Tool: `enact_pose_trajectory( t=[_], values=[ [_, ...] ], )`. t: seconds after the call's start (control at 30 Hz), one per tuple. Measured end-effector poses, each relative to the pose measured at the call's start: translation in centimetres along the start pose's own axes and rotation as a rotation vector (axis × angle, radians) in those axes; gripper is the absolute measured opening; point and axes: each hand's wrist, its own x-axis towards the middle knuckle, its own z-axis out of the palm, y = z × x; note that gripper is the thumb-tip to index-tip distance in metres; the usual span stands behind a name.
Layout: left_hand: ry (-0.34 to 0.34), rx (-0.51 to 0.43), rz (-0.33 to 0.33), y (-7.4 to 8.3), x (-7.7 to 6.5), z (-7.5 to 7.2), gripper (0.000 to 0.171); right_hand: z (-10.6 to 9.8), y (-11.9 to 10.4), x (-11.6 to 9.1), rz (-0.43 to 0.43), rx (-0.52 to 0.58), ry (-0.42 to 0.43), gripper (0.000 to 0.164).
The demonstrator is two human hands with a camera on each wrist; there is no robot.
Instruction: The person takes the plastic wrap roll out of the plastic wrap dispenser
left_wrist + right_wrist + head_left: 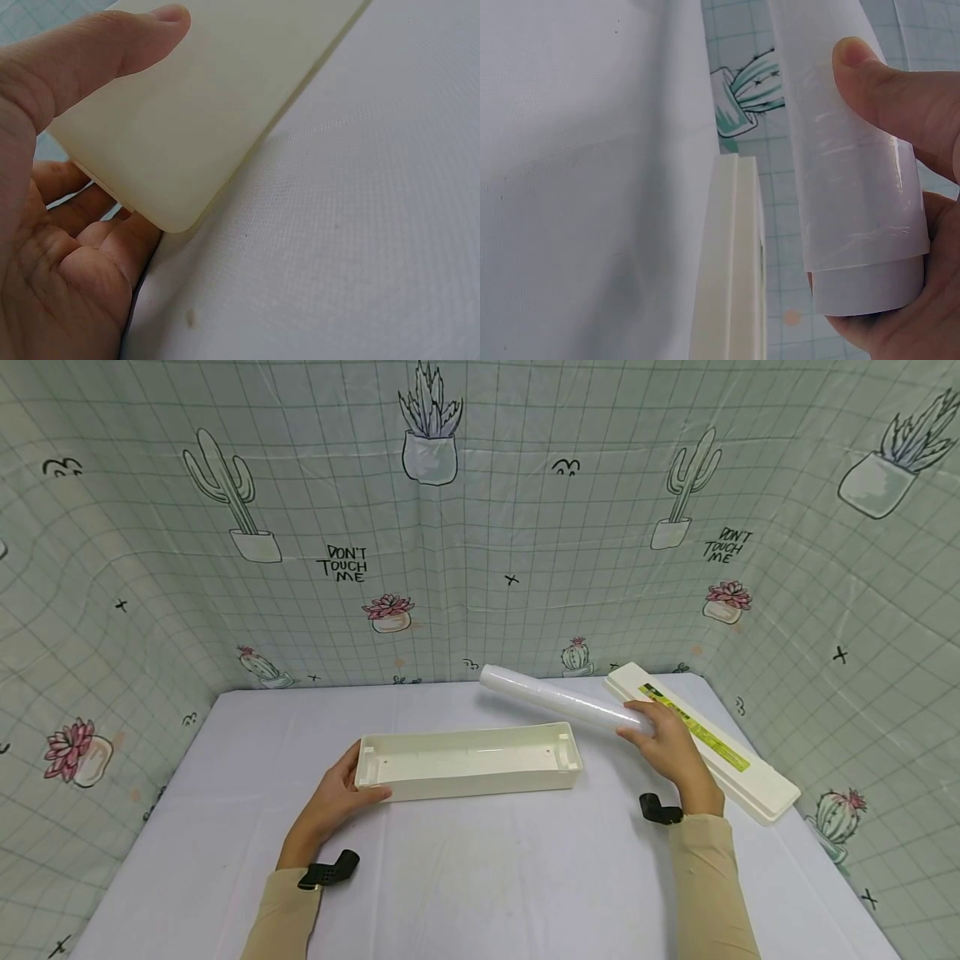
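Note:
A long cream plastic box (480, 787), open at the top, sits mid-table. My left hand (337, 793) grips its left end, thumb on the near wall and fingers round the end, as the left wrist view also shows. In my right hand (667, 743) is a roll of plastic wrap (555, 695), held near its right end. The right wrist view shows the thumb (892, 97) on the wrapped film and the bare tube end (868, 286) sticking out below it. The roll slants up and left, above the table behind the box.
A long cream lid (750, 777) with a yellow-green label (697, 728) lies slantwise at the right of the white table (480, 877). A patterned cloth (465, 543) with cactus drawings hangs behind and along both sides.

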Motion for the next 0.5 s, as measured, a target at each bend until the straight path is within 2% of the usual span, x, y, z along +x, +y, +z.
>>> enact_pose_trajectory(
  t=[0.5],
  values=[
    [-0.006,-0.018,0.007,-0.02,0.04,-0.13,0.114,0.30,0.31,-0.02,-0.002,-0.001,0.001,0.048]
  ],
)
